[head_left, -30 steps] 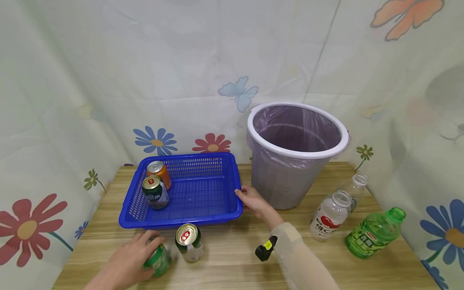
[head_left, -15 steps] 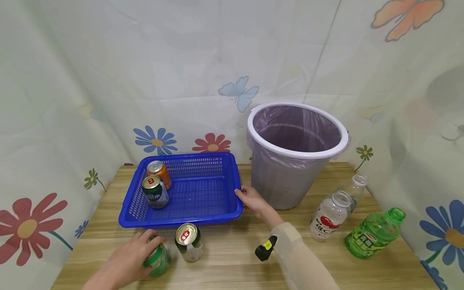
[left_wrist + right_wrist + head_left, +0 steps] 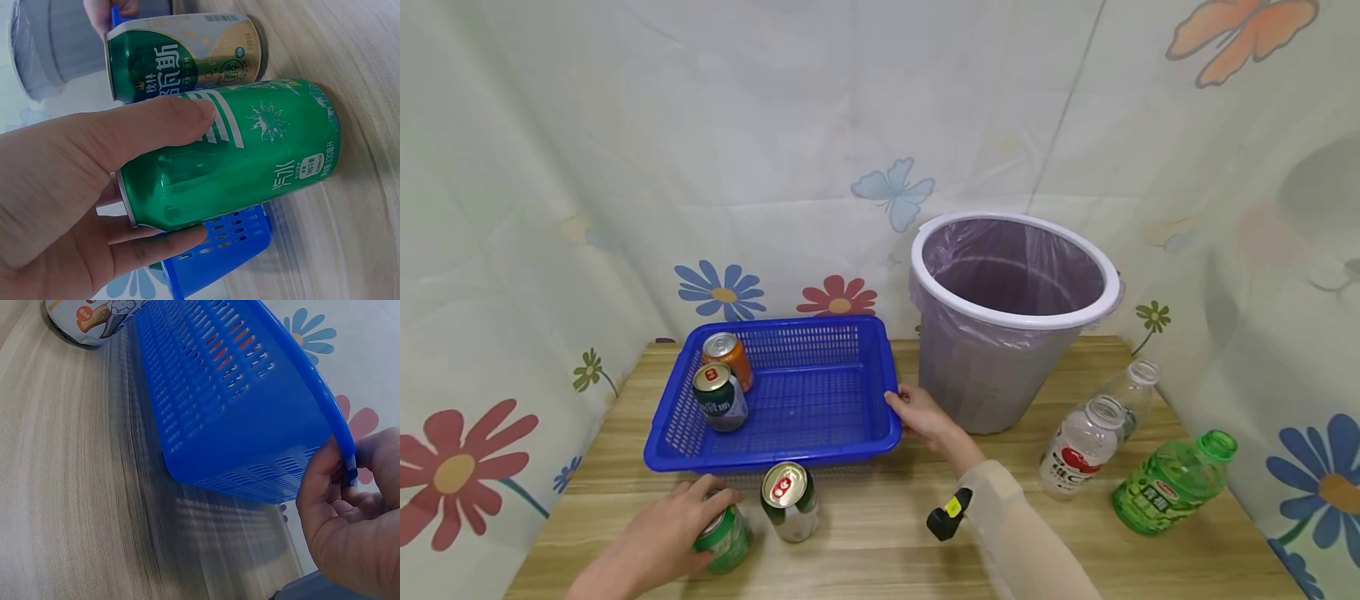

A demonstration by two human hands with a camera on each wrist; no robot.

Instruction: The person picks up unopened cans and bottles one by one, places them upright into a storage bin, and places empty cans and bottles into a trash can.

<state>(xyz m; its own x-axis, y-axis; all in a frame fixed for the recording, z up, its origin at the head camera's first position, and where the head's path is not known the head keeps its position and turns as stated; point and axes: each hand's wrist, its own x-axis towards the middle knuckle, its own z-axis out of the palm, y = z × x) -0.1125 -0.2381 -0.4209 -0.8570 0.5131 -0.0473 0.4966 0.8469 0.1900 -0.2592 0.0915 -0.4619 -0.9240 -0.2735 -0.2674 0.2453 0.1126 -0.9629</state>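
My left hand [image 3: 662, 533] grips a green soda can [image 3: 237, 156] that stands on the table just in front of the basket, thumb on one side and fingers round the other. Beside it stands a green-and-white can [image 3: 792, 504] with a gold top. My right hand [image 3: 928, 417] pinches the right rim of the blue plastic basket [image 3: 820, 458], thumb on top and fingers curled under, as the right wrist view shows. Inside the basket's left end are an orange can [image 3: 737, 360] and a dark green can [image 3: 722, 400], both upright.
A grey trash bin [image 3: 977, 375] with a clear liner stands behind and right of the basket. On the right stand a clear bottle with a red-marked label [image 3: 1078, 454], another clear bottle [image 3: 1131, 392] and a green bottle [image 3: 1172, 487]. A flowered curtain [image 3: 775, 167] closes the back.
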